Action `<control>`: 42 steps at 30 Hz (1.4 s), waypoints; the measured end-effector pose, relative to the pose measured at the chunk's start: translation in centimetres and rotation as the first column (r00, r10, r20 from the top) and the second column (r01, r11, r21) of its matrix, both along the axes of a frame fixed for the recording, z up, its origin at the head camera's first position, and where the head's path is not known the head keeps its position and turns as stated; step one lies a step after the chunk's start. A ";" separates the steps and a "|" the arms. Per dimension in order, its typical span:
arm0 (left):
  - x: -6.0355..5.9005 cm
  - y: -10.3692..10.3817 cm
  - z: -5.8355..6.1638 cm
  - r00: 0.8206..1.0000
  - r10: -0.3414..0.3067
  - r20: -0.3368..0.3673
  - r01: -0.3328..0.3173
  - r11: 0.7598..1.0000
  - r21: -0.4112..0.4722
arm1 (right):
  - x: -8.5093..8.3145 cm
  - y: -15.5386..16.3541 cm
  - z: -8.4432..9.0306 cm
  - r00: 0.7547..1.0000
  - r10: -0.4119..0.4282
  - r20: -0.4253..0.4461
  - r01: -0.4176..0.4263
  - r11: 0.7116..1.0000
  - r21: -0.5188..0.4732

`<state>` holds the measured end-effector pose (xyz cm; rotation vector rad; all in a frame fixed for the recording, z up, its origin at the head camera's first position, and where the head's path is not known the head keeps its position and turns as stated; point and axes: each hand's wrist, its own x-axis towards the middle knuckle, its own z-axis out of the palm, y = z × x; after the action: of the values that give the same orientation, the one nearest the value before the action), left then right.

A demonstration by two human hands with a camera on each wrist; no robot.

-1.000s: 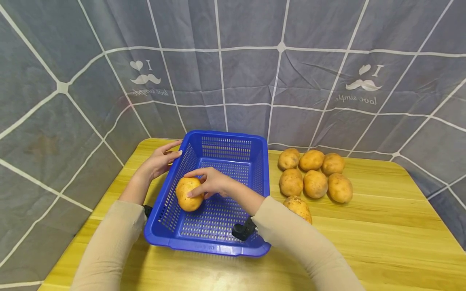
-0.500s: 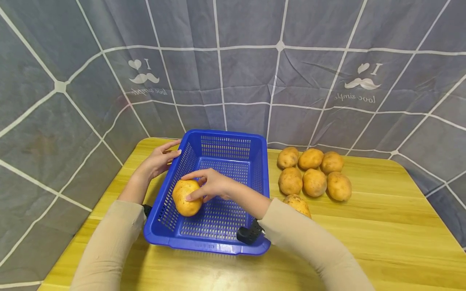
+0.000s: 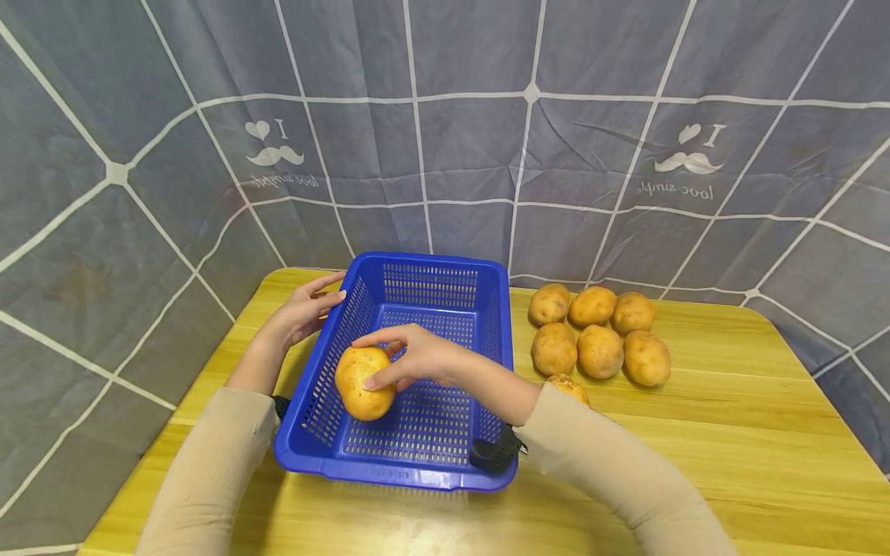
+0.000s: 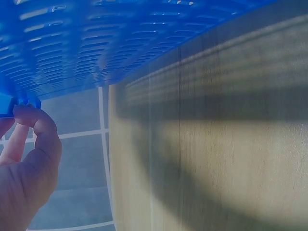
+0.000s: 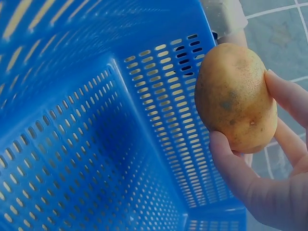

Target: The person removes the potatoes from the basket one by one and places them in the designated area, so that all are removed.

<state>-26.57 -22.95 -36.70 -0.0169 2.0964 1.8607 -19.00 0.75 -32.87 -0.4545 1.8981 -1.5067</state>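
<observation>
My right hand point(image 3: 420, 357) pinches a yellow-brown potato point(image 3: 365, 384) between thumb and fingers, above the left part of a blue plastic basket point(image 3: 396, 475). In the right wrist view the potato point(image 5: 237, 98) shows a dark greenish patch and small eyes, and the basket's slotted wall and floor lie beyond it. My left hand point(image 3: 300, 313) holds the basket's left rim near the far corner. The left wrist view has the bent thumb point(image 4: 44, 130) right at the rim, with the other fingers partly hidden.
Right of the basket, several potatoes point(image 3: 601, 352) stand in two rows on the wooden table point(image 3: 730, 432). One more potato point(image 3: 568, 386) is partly hidden behind my right sleeve. A grey curtain point(image 3: 473, 154) with white lines hangs behind and to the left.
My right hand and the potato shift first slightly left and nearer, then back to the right, while the right forearm moves right. The left hand keeps its place at the rim.
</observation>
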 end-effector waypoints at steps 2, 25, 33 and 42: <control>0.0 0.1 0.0 1.000 0.000 0.001 0.000 1.000 0.004 | 0.2 0.2 0.2 1.000 0.006 -0.001 -0.006 1.000 -0.003; 0.1 0.2 0.1 1.000 0.011 -0.005 -0.011 1.000 0.009 | 1.2 4.2 1.5 0.997 0.026 -0.069 -0.025 1.000 0.006; 0.1 0.1 0.3 1.000 0.007 0.007 -0.007 1.000 0.015 | 1.2 6.1 1.7 0.996 0.012 -0.085 -0.012 1.000 -0.009; 0.2 0.1 0.3 1.000 -0.006 0.006 0.006 1.000 0.008 | 1.6 8.6 2.0 0.994 -0.001 -0.113 -0.001 1.000 -0.015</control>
<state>-26.38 -22.88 -36.37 -0.0143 2.0830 1.8626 -17.38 9.38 -30.92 -0.5569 1.9745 -1.5247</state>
